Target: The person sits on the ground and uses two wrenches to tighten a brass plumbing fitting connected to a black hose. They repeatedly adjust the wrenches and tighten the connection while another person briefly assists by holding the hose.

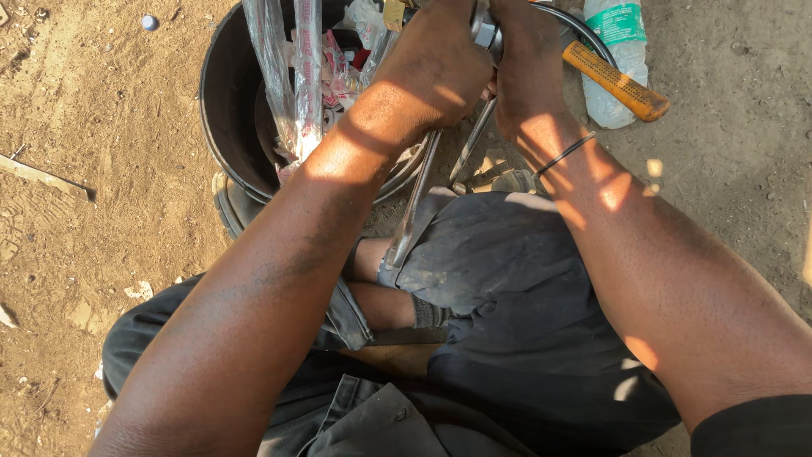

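Both hands clenched on one metal tool at the top edge of view, over the bucket rim.

Left hand (440, 59) and right hand (520, 59) wrap tight around a silver tool (484, 30); its head is cut off by the frame, so what it bears on can't be told. Two steel rods (419, 199) run from under the hands down to the person's lap. Risk, as a judgement: if the tool slips under load, knuckles hit the bucket (222, 118) rim or the rods kick into the knee; the hammer (616, 82) lying just beside the right wrist could get knocked. Packages: long clear plastic sleeves (286, 76) stand upright in the bucket, with red-and-white wrappers (338, 72) behind them. A clear bottle (619, 51) with a green-and-white label band lies top right, under the hammer's orange handle.
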A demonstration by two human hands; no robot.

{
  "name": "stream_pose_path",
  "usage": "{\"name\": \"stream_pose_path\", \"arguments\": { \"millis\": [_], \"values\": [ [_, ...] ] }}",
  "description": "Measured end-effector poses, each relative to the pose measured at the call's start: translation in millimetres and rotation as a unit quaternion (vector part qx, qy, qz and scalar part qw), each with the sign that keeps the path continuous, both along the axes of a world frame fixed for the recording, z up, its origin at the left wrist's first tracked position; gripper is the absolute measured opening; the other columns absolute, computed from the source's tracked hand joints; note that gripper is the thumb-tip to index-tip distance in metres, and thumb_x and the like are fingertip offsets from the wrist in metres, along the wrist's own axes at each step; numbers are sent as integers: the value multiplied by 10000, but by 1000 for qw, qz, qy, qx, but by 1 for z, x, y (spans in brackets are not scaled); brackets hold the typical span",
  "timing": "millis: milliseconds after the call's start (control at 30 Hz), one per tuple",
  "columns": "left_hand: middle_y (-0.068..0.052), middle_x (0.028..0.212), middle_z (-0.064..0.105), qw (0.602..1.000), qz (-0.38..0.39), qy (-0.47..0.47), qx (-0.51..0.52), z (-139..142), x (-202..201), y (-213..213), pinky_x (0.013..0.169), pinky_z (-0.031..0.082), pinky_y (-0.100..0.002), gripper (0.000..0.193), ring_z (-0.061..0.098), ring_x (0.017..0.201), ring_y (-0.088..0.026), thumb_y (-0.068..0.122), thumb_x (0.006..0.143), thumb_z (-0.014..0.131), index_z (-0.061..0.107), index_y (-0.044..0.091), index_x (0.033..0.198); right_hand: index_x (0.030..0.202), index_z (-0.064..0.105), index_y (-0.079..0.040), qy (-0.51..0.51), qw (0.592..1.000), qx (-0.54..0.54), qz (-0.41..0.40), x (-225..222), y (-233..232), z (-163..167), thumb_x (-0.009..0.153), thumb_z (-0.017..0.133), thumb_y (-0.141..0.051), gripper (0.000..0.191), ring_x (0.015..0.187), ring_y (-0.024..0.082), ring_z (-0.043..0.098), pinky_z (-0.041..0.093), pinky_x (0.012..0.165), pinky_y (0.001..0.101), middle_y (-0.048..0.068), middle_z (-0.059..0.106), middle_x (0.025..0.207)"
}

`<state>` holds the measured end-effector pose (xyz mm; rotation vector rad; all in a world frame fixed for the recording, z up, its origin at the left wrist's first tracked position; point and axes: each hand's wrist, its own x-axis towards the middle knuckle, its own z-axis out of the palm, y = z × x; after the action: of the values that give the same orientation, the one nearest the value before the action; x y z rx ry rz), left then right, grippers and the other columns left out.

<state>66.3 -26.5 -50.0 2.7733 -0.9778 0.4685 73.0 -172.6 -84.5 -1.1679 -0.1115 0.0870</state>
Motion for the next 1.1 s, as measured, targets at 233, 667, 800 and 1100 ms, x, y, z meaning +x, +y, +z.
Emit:
{"name": "stream_pose_path", "arguments": {
  "millis": [233,667,800,1100],
  "values": [
    [-299,996,717,946,117,161,-256,5,-5,-2,842,555,-525,386,682,972,-479,73,811,665,599,-22,1180,913,663,-80,-53,998,20,-12,0,8,8,1030,629,-334,282,666,88,593,473,597,295,-16,637,801],
    [-294,985,732,943,101,148,-280,14,-34,6,843,571,-545,589,723,944,-471,66,888,622,460,15,1452,828,624,-69,0,999,-25,-27,-5,9,5,1023,627,-449,427,494,113,493,369,449,302,6,552,665],
    [-309,968,720,950,92,147,-260,19,-33,5,815,565,-544,610,714,922,-480,55,878,623,424,-26,1449,814,615,-62,-5,999,-35,-37,-5,11,2,1013,629,-461,446,481,117,492,367,435,303,15,546,657],
    [-345,1000,698,940,128,173,-265,13,-27,-3,823,542,-547,550,682,966,-511,60,860,620,446,-92,1359,1155,650,18,-434,780,-420,-164,12,2,-20,1116,491,-211,281,910,276,653,501,750,380,123,643,970]
  ]
}}
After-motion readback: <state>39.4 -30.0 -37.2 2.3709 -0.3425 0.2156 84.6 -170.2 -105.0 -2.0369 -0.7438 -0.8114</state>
